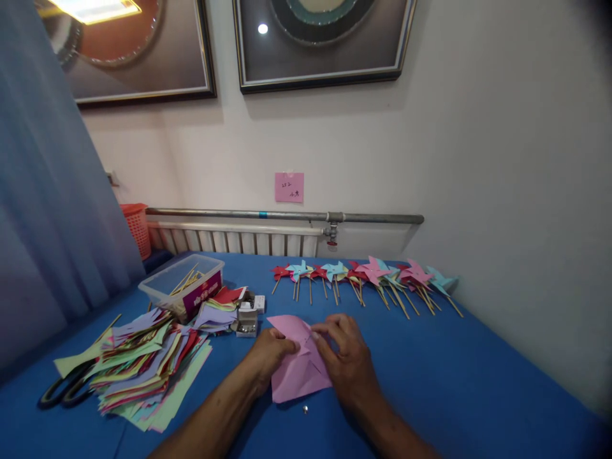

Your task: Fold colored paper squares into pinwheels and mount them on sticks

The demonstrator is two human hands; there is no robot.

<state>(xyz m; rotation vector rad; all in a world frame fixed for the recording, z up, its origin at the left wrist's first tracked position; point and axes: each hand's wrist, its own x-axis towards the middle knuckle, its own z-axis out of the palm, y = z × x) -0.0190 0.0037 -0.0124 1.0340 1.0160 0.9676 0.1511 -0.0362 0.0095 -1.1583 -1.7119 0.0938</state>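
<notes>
A pink paper sheet, slit and partly folded at its middle, is held over the blue table by both hands. My left hand grips its left side, with the thumb lying on top near the centre. At the upper right, my right hand pinches a part of the paper between thumb and fingers. A small shiny metal pin lies on the table just below the sheet. Two little open boxes with metal pins in them stand to the left of the paper.
Finished paper pinwheels on sticks lie in a row at the back right. On the left are a stack of cut coloured paper, black-handled scissors and a clear plastic tub holding sticks. A radiator runs behind the blue table.
</notes>
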